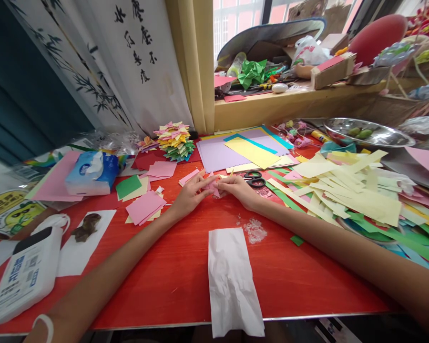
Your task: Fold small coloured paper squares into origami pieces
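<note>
Both hands meet over the middle of the red table (171, 271). My left hand (194, 193) pinches a small folded pink paper (212, 185) from the left. From the right, the fingers of my right hand (238, 188) close on the same pink paper. Just left of my left hand lie loose pink paper squares (146, 206). Black-handled scissors (254, 179) rest right beyond my right hand. Behind the hands stands a layered stack of folded paper (174, 142) in pink, yellow and green.
A white paper sheet (232, 281) hangs over the front edge. Paper strips (357, 190) pile up at the right, near a metal plate (368, 132). At the left are a tissue pack (92, 174) and a white device (25, 271). Large sheets (218, 155) lie behind.
</note>
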### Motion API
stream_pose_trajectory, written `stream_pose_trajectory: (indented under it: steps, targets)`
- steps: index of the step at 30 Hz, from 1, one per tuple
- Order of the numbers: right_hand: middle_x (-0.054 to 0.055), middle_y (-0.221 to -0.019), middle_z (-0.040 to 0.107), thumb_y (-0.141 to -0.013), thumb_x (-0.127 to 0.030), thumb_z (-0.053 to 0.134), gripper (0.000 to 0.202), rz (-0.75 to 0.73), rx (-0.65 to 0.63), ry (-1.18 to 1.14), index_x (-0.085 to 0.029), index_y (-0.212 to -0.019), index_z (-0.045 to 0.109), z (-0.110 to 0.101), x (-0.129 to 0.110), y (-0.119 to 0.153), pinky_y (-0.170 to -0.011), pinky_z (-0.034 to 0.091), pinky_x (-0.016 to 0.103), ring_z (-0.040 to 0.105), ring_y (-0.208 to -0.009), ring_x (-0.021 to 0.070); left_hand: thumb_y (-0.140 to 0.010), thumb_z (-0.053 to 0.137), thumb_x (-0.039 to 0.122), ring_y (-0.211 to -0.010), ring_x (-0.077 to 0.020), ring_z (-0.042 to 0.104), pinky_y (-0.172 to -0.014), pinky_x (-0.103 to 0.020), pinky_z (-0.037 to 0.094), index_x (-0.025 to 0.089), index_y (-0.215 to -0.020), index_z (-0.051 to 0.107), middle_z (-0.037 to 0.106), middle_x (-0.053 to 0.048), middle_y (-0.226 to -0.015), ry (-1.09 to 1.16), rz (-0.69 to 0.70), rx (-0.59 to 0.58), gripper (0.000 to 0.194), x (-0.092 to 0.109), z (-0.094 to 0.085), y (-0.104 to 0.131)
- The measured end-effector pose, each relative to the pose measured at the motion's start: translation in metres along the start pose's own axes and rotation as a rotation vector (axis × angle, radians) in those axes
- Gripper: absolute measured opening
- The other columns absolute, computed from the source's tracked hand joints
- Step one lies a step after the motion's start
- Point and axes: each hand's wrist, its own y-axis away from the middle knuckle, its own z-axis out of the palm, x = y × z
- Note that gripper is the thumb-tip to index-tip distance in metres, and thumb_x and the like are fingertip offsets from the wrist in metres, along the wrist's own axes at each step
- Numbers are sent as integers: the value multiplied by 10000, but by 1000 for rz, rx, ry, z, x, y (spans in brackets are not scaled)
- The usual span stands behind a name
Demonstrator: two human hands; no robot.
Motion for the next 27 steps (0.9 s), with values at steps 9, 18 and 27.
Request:
stream_pose_trajectory:
  steps: [9, 18, 27]
  targets:
    - [4, -645, 556, -721, -342, 587, 234, -54, -47, 28, -138, -608, 607, -2, -4, 1, -676, 437, 232, 518, -665, 97, -834, 472, 332, -937, -148, 468, -866, -296, 401, 280, -1210, 504, 454, -43, -974, -42, 28, 17, 381, -1, 2, 0]
    - [22, -694, 598, -699, -387, 603, 271, -56, -73, 54, -124, -646, 640, -4, -1, 1, -699, 438, 249, 537, -709, 110, -851, 439, 337, -1037, -172, 513, -927, -329, 386, 241, -1161, 539, 583, -45, -1133, -32, 74, -16, 339, 7, 0, 1]
    - [14, -684, 583, -749, -403, 553, 266, -62, 106, 20, -140, -731, 586, 0, 0, -1, -595, 460, 226, 548, -619, 94, -836, 448, 383, -652, -102, 568, -661, -226, 439, 198, -981, 587, 643, -6, -878, 57, -136, 66, 273, 7, 0, 4]
